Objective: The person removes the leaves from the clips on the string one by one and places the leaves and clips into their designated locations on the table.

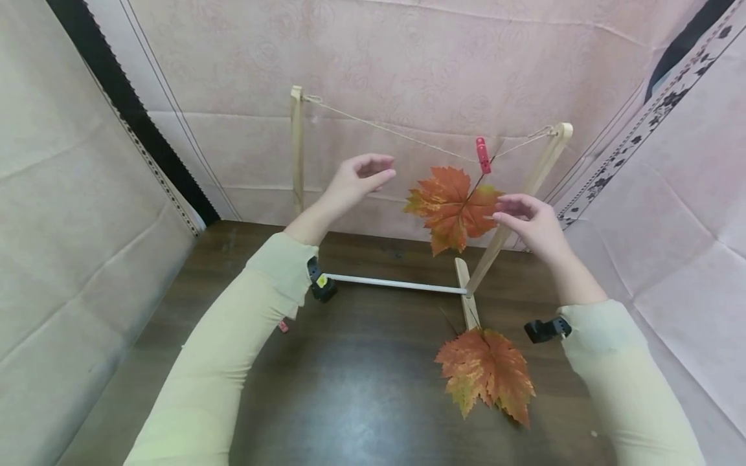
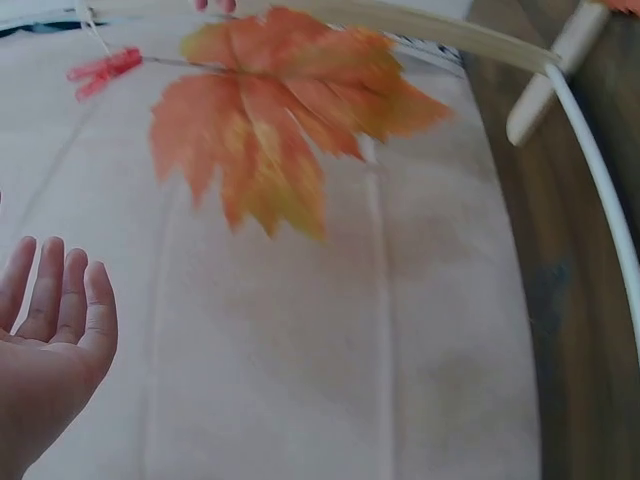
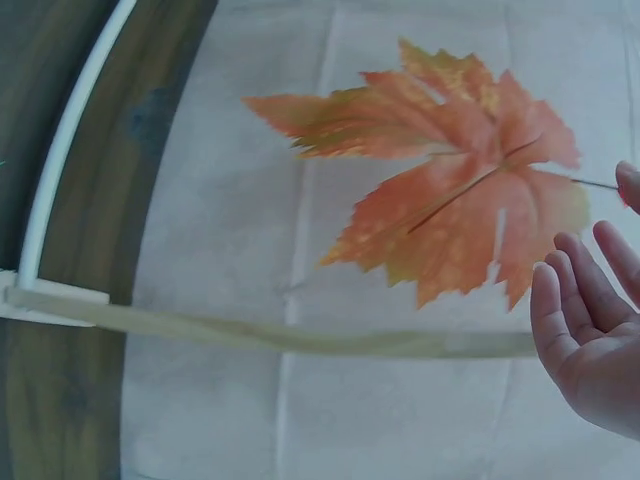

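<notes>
"What's taking up the most room?"

"A pale pink cloth [image 1: 379,52] is hanging behind a dark worktop [image 1: 350,388]. A wooden frame [image 1: 488,259] is standing there, with a string [image 1: 379,125] stretching between its posts and a white rod [image 1: 396,283] running low."

"And the leaves?"

"The hanging leaf [image 1: 454,210] is dangling below the string, between both hands. The second leaf [image 1: 486,372] is lying on the worktop near the frame's right foot."

"What are the hands doing?"

"The left grip [image 1: 364,178] is hovering well apart from the leaf, fingers loosely bent, holding nothing. The right grip [image 1: 533,226] is hovering by the leaf's edge, thumb and fingers parted; I can't tell whether they're touching it."

"Smallest?"

"A red peg [image 1: 483,155] is pinching the hanging leaf's stem at the string."
</notes>
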